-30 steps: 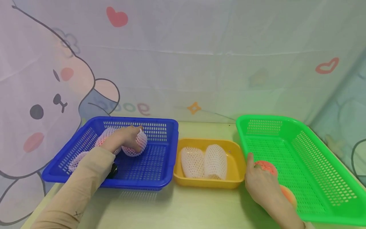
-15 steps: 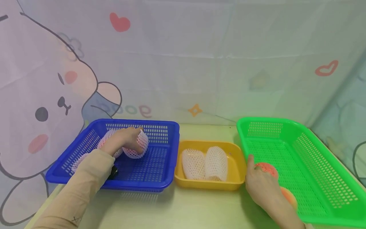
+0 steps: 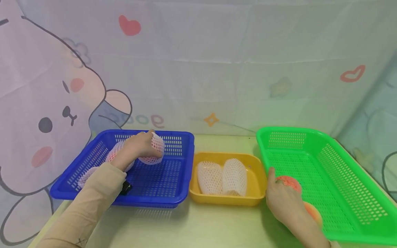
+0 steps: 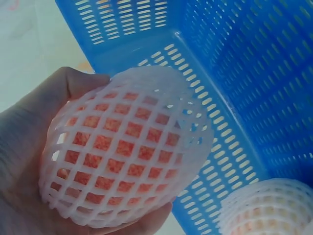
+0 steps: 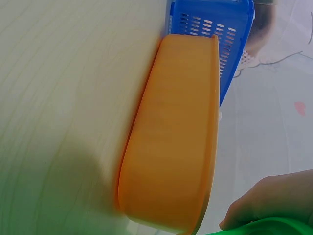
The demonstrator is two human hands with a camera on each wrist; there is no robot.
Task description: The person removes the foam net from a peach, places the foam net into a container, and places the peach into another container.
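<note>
My left hand (image 3: 136,148) grips a red fruit in a white foam net (image 4: 124,147), thumb on one side and fingers on the other. It is over the blue basket (image 3: 186,165), where other netted fruit (image 3: 118,153) lies under and behind my forearm. My right hand (image 3: 283,201) rests at the left rim of the green basket (image 3: 350,193), one finger extended along it; the other fingers are hidden. A red fruit (image 3: 291,182) and a yellow-orange fruit (image 3: 314,214) lie in the green basket, partly covered by that hand. In the right wrist view, its fingertip touches the green rim.
Between the baskets stands a yellow tray (image 3: 257,182) with two white foam nets (image 3: 234,175) lying in it. A dark object (image 3: 126,188) shows beside my left wrist. Behind the table (image 3: 217,224) hangs a printed curtain (image 3: 201,51).
My left hand has risen slightly and moved a little right with the netted fruit, which has turned. My right hand has stayed at the green rim. The head view has shifted slightly.
</note>
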